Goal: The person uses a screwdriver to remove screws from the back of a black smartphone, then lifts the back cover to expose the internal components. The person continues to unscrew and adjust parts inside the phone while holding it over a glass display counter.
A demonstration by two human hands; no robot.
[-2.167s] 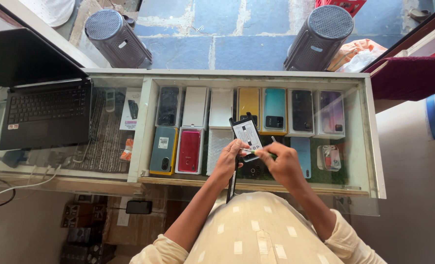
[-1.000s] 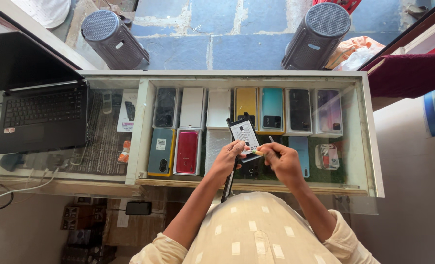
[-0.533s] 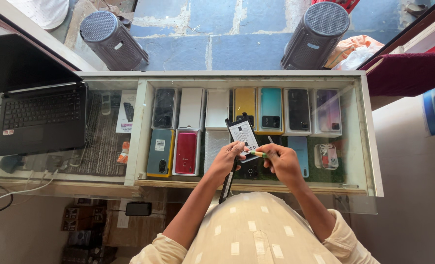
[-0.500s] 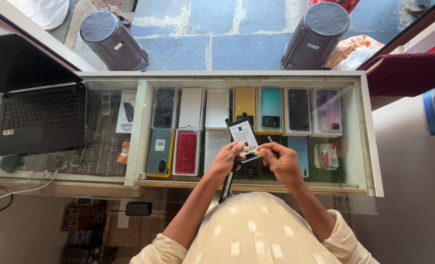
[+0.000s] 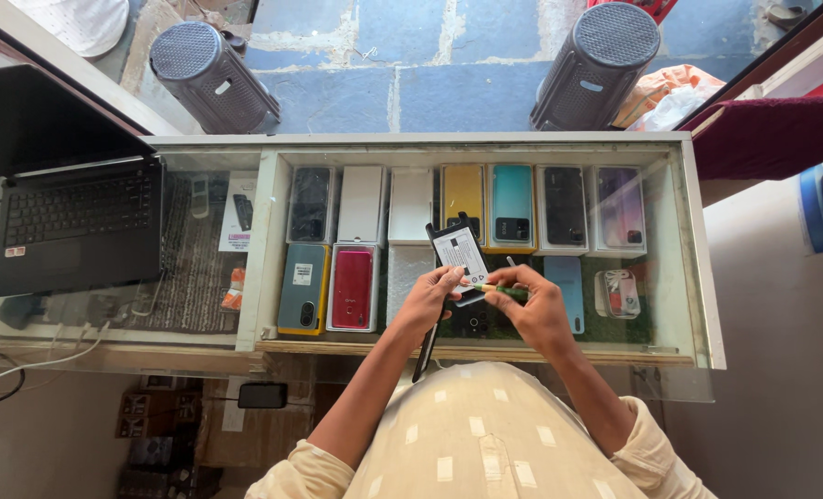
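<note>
Black phone [image 5: 458, 259], green-ish tool [image 5: 504, 292], red case [image 5: 352, 287]

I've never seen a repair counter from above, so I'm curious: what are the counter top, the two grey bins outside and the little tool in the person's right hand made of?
Counter top: clear glass, judging by the reflections and the phones visible beneath it.
Grey bins: likely moulded plastic, matt, with perforated lids.
Tool in the right hand: green handle, probably plastic; its tip is too small to tell.

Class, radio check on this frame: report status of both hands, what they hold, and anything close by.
Left hand grips opened phone, back up. Right hand holds green-handled tool at phone's lower edge. Glass display counter below, boxed phones inside; nothing obstructing.
</note>
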